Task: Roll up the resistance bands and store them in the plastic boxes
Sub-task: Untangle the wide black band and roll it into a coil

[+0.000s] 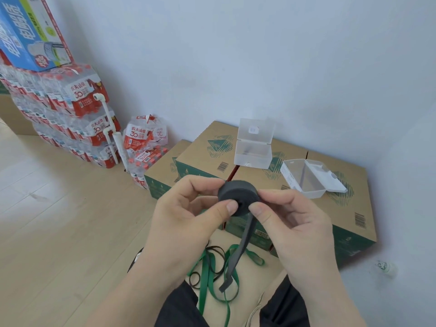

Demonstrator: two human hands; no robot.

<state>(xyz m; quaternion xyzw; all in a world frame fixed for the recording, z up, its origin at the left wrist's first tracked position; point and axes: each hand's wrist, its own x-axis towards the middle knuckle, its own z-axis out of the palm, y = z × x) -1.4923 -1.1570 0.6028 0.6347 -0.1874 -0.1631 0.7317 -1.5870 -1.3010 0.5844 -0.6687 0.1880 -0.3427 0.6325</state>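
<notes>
Evidently I keep the black band (238, 197) above my lap, left hand (186, 208) and right hand (292, 223) both pinching its coil so it can't spring loose; the unrolled tail hangs free. Open plastic boxes (253, 159) wait on the cartons (200, 156) beyond.

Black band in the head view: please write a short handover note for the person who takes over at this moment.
Left hand and right hand both pinch the black band roll in front of the body. Its loose tail hangs down, not yet wound.
The green band and a thin dark band lie unrolled on the floor.
The rear plastic box and the right plastic box stand open on the cardboard cartons; both look empty.
Done: black band mostly rolled.
Left: wind in the tail, box the roll, then roll and store the others.
</notes>
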